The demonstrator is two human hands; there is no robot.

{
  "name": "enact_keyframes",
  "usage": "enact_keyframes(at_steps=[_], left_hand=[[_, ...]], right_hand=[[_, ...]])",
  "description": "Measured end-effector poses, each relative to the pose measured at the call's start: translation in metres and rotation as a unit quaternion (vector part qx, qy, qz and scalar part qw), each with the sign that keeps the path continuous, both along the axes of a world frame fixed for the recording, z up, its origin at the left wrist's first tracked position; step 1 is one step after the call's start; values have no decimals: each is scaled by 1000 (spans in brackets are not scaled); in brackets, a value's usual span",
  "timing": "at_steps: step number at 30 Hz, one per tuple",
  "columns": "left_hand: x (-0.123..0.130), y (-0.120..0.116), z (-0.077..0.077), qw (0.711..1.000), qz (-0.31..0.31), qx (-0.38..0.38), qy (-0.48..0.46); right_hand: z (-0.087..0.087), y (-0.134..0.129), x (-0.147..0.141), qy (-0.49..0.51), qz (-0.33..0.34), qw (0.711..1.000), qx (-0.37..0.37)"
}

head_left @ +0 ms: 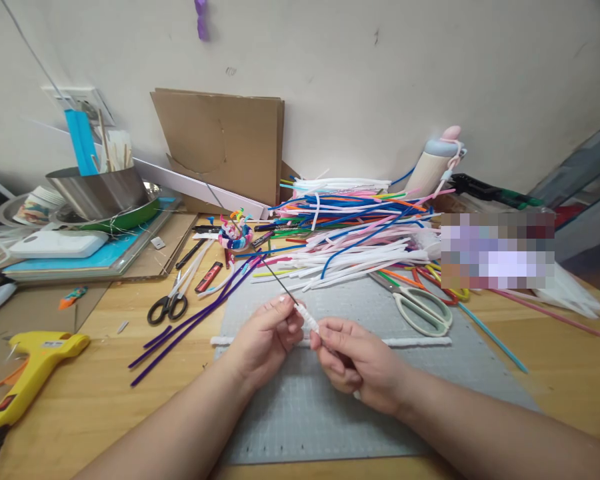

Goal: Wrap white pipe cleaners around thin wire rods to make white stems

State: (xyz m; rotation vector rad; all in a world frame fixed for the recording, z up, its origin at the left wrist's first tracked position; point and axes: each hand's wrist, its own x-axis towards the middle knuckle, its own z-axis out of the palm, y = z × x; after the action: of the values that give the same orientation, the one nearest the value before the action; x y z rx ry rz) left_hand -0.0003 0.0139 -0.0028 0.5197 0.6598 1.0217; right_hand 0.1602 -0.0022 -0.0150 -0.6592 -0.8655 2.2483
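Observation:
A thin dark rod (279, 283) slants up and away from between my hands, with a white pipe cleaner (307, 319) coiled in tight turns around its near part. My left hand (273, 333) is closed at the rod, thumb and fingers beside the upper end of the coil. Fingers curled, my right hand (355, 357) pinches the lower end of the coil; a white tip shows beneath it. Behind both hands, a straight white pipe cleaner (420, 342) lies across the grey cutting mat (300, 413). What the palms cover is hidden.
Pipe cleaners in many colours (350, 227) are heaped at the back. Green-handled scissors (423, 310) lie right, black-handled scissors (167, 308) and purple pipe cleaners (200, 320) left. A yellow glue gun (30, 367) is far left. A bottle (433, 167) and cardboard (225, 140) stand near the wall.

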Motion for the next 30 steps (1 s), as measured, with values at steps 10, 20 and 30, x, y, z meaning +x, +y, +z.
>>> enact_keyframes(at_steps=[10,20,30], left_hand=[[-1,2,0,993,65,83,60],[-3,4,-6,996,37,73,36],[-4,-1,-2,993,-45,103,-30]], right_hand=[[2,5,5,70,0,987,-143],[-3,7,11,179,131,953,-206],[2,5,11,127,183,963,-152]])
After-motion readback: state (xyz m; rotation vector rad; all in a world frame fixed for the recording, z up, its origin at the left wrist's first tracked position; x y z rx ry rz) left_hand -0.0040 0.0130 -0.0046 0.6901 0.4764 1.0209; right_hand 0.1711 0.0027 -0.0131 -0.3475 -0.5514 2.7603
